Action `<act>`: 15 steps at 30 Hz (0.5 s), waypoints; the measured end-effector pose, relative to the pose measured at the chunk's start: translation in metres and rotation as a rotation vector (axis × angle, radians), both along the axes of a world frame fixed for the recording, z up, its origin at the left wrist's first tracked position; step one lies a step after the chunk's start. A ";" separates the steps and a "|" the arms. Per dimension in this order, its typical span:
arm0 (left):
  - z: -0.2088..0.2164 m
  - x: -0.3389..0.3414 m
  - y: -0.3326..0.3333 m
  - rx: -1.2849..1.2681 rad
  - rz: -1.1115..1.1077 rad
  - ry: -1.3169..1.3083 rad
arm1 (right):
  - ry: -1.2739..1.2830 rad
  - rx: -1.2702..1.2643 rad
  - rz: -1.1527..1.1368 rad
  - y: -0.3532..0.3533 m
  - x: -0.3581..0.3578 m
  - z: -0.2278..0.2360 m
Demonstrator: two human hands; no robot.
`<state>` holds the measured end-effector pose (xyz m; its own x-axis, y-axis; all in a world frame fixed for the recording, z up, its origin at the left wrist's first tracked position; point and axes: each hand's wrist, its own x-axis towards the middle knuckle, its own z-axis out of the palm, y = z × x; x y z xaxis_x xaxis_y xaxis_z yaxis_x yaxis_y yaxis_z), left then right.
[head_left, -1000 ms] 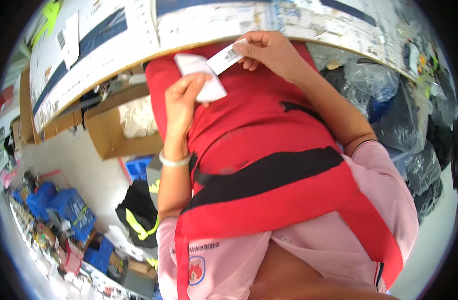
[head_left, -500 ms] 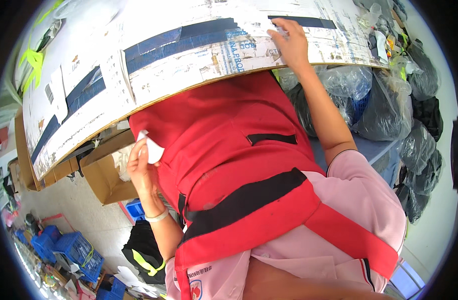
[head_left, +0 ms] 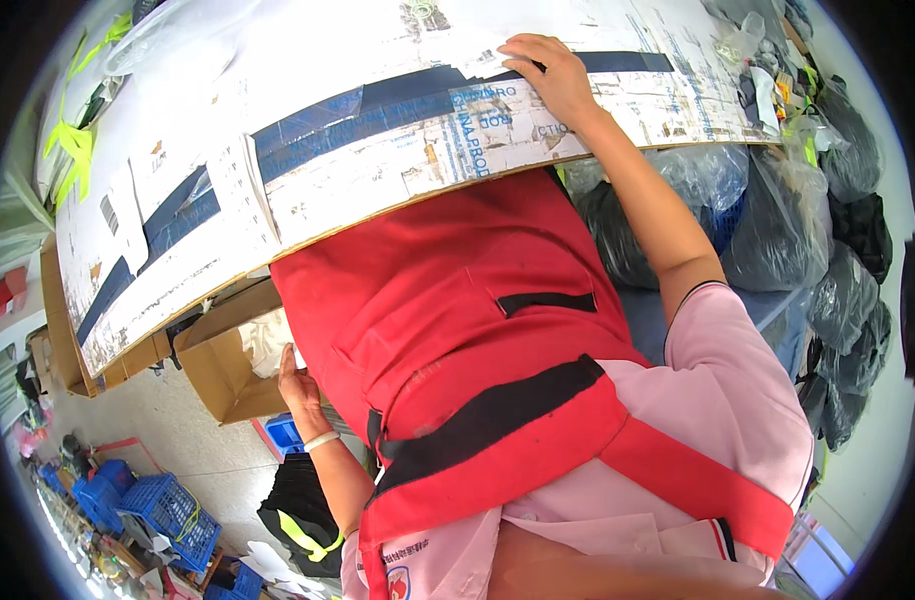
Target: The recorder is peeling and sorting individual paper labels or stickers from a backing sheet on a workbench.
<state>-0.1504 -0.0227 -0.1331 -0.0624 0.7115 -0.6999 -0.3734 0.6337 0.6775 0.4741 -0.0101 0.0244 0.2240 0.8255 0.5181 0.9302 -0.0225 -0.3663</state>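
My right hand (head_left: 555,75) rests over the white cardboard-covered worktop (head_left: 367,165), fingers bent with a gap between them, beside a dark tape strip (head_left: 622,62). Nothing distinct shows in its fingers against the white surface. Low at the left, my left hand (head_left: 299,388) is beside the red apron (head_left: 457,270), its fingers partly curled. A sliver of a small white piece (head_left: 298,357) shows at its fingertips; the rest of it is hidden. Just beyond that hand stands an open cardboard box (head_left: 212,365) with pale material (head_left: 266,342) inside.
Dark plastic-wrapped bundles (head_left: 777,235) crowd the right side below the worktop. At lower left are a blue crate (head_left: 172,515) and a black bundle with a yellow-green strip (head_left: 299,510). Clear plastic (head_left: 177,45) lies at the worktop's far left.
My left hand has dropped toward the cardboard box, and its white piece, plainly visible before, is now mostly out of sight. My right hand has shifted slightly left across the worktop.
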 end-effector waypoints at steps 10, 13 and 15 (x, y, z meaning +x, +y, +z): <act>-0.047 -0.076 0.003 -0.153 0.033 0.148 | 0.007 0.053 -0.037 0.017 -0.015 -0.005; -0.048 -0.079 0.006 -0.200 -0.035 0.581 | 0.197 0.054 -0.042 0.013 -0.039 0.018; -0.043 -0.080 0.011 0.056 -0.138 0.901 | 0.204 0.067 0.041 0.017 -0.070 0.040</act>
